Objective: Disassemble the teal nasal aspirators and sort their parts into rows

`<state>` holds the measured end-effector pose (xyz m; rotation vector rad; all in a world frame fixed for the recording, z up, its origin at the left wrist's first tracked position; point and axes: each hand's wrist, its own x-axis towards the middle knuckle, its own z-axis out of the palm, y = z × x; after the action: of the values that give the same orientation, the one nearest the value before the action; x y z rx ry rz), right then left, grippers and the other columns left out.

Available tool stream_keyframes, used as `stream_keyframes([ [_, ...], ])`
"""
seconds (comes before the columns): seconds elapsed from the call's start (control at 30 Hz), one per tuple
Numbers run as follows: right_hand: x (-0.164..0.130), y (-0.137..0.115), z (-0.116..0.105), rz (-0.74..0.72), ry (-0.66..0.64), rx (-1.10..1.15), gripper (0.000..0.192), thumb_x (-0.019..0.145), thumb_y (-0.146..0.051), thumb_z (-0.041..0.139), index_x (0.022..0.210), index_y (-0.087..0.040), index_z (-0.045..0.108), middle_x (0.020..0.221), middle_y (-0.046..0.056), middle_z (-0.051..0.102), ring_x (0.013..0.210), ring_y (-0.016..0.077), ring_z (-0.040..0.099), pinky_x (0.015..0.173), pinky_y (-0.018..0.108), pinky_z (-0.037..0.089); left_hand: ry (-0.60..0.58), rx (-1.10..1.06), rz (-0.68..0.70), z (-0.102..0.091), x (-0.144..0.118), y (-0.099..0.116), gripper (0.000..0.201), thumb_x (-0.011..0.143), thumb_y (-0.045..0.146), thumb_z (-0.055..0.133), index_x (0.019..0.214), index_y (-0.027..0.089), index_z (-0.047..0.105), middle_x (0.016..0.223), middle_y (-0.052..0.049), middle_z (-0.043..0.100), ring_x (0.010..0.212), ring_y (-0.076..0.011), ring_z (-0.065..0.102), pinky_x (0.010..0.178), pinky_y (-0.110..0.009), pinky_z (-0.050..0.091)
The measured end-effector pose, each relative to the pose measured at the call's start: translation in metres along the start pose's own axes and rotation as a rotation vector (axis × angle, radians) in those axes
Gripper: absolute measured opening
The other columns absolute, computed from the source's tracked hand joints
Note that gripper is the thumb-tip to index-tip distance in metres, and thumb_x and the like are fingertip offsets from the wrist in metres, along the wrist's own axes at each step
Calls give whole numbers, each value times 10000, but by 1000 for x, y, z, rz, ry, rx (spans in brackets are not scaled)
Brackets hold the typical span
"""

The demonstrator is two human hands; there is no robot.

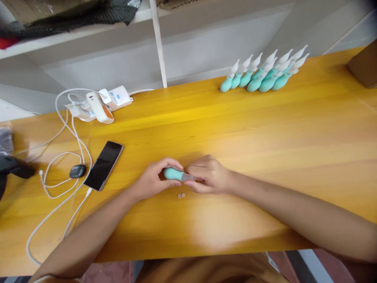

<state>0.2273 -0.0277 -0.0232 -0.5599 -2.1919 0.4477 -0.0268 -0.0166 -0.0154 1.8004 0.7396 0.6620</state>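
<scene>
My left hand is closed around the mint-green bulb of a small bulb syringe, thumb on the near side and fingers on the far side. The syringe lies sideways, its translucent tip pointing right. My right hand pinches that tip; the end is hidden behind the fingers. Just below the syringe, two tiny pale round pieces lie side by side on the wooden table.
Several matching bulb syringes stand in rows at the back right. Left of my hands lie a phone, a black earbud case and looping white cables. A power strip with chargers sits behind. A brown box is far right.
</scene>
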Motion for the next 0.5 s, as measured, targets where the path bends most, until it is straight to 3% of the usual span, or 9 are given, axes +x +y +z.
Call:
stream_keyframes([
  [0.1, 0, -1, 0, -70, 77, -231, 502, 1123, -496, 538, 714, -211, 477, 598, -39, 483, 526, 108, 398, 541, 301, 260, 1, 155, 78, 2, -1, 4, 294, 979, 376, 835, 1212, 242, 715, 1102, -42, 780, 969, -177, 734, 864, -288, 544],
  [0.23, 1, -6, 0, -94, 88, -313, 574, 1101, -607, 575, 696, -210, 490, 604, -37, 485, 537, 115, 422, 544, 312, 289, 2, 225, 225, 4, -2, 6, 279, 999, 380, 814, 1214, 237, 708, 1083, -58, 777, 944, -180, 728, 850, -290, 555],
  [0.5, 5, -6, -3, -265, 104, -60, 545, 1181, -408, 426, 671, -220, 454, 593, -21, 463, 543, 137, 417, 565, 330, 300, -94, 16, 148, 10, -2, 15, 251, 1002, 420, 806, 1122, 211, 737, 999, -54, 756, 861, -154, 705, 782, -260, 542],
])
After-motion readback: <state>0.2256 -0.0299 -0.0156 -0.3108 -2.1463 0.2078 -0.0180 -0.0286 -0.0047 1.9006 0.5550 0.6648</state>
